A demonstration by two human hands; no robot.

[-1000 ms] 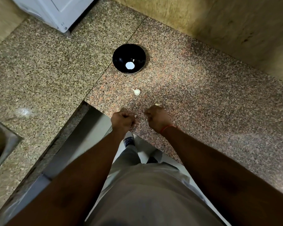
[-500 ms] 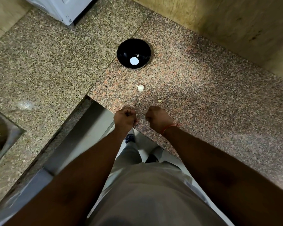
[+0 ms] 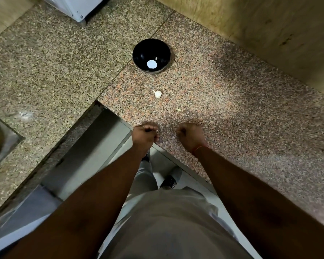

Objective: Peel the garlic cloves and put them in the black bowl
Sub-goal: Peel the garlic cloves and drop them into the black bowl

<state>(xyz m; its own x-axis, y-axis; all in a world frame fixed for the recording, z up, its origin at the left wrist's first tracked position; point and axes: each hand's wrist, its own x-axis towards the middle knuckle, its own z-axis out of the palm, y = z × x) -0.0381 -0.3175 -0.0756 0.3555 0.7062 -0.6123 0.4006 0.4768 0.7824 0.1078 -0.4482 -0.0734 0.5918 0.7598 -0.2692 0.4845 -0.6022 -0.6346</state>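
Garlic clove (image 3: 157, 94) unpeeled on bench (image 3: 232, 109), beyond curled fingers (image 3: 148, 128); black bowl (image 3: 151, 55) farther off; cannot tell what either fist grips; peeling unfinished.

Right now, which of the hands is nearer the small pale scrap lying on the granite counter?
The right hand. The small pale scrap lies just beyond its knuckles, slightly to its left; the left hand sits farther off, with the scrap ahead and to its right.

left hand (image 3: 145, 136): fingers curled, arm extended | right hand (image 3: 190, 136): fingers curled, apart from left
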